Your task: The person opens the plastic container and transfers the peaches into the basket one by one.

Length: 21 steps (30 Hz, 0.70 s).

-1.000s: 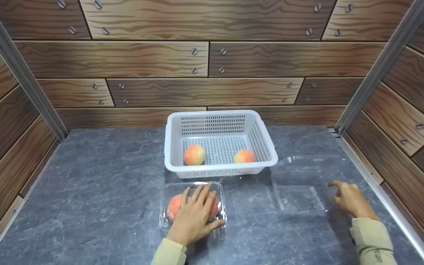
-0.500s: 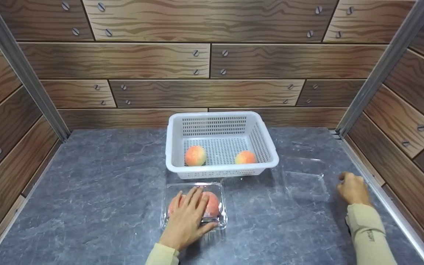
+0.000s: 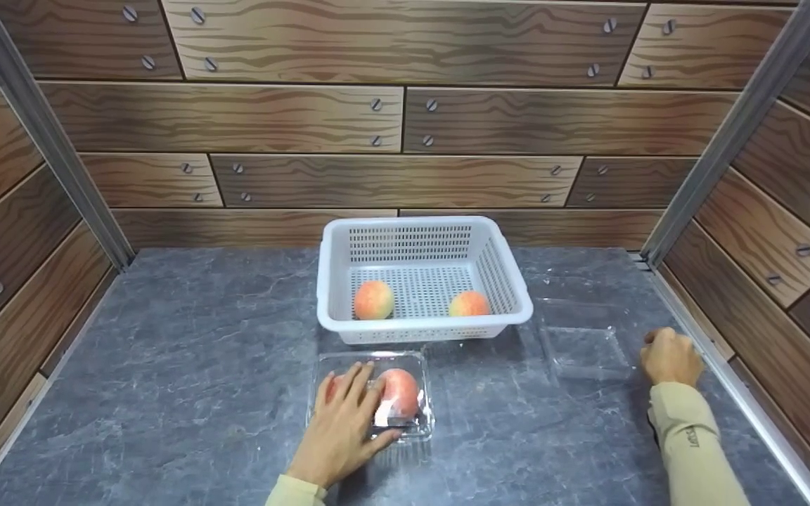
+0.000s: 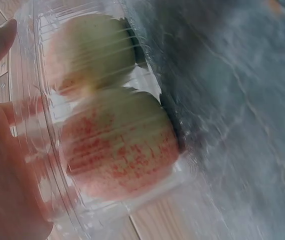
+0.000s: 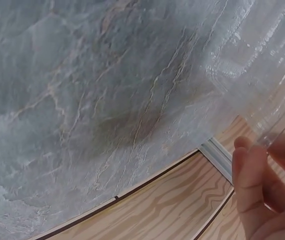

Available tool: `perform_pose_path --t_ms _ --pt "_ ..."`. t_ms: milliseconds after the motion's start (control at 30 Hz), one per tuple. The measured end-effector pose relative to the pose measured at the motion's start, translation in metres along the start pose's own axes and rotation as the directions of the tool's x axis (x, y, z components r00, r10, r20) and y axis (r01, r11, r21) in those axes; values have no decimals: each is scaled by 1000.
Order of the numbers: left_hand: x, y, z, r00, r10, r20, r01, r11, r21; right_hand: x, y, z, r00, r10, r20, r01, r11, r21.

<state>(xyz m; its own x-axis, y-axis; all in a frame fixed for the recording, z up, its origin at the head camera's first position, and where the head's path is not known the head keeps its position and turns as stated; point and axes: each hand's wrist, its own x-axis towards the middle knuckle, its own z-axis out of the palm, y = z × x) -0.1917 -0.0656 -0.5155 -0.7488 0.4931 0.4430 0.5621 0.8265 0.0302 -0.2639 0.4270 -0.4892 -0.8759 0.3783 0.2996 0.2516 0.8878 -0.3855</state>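
Clear plastic box (image 3: 419, 425) sits on the dark marbled table (image 3: 187, 351), in front of the basket. Shiny, see-through, ridged sides; two peaches inside, side by side: the right peach (image 3: 399, 393) in plain sight, the left peach (image 3: 335, 388) mostly covered by fingers. Left wrist view shows red streaks over pale yellow-green skin, slightly blurred.

Left hand (image 3: 338, 429) lies back-up over the box's left part, fingers long and slightly spread, thumb out near the front edge; not gripping. Right hand (image 3: 672, 357) is curled, thumb and fingers pinching the edge of a second clear container (image 3: 588, 351), right of the basket. That container is faint, outline hard to read.

White slotted basket (image 3: 422, 324) holds two more red-yellow peaches (image 3: 373, 301), well apart. Pale sleeves (image 3: 690, 436); wood-print walls (image 3: 236, 116) around.
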Motion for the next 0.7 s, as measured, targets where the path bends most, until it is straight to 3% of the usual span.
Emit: perform_pose_path --t_ms 167,533,700 --pt "-3 -2 -1 1000 -2 -4 2 1000 -11 3 0 5 999 3 -40 -3 1000 -3" --pt "-13 -13 -10 999 -19 44 19 1000 -8 -1 0 5 999 -6 -38 7 1000 28" --pt "-16 -17 -10 999 -14 32 13 1000 9 -5 -5 1 994 48 -97 -43 998 48"
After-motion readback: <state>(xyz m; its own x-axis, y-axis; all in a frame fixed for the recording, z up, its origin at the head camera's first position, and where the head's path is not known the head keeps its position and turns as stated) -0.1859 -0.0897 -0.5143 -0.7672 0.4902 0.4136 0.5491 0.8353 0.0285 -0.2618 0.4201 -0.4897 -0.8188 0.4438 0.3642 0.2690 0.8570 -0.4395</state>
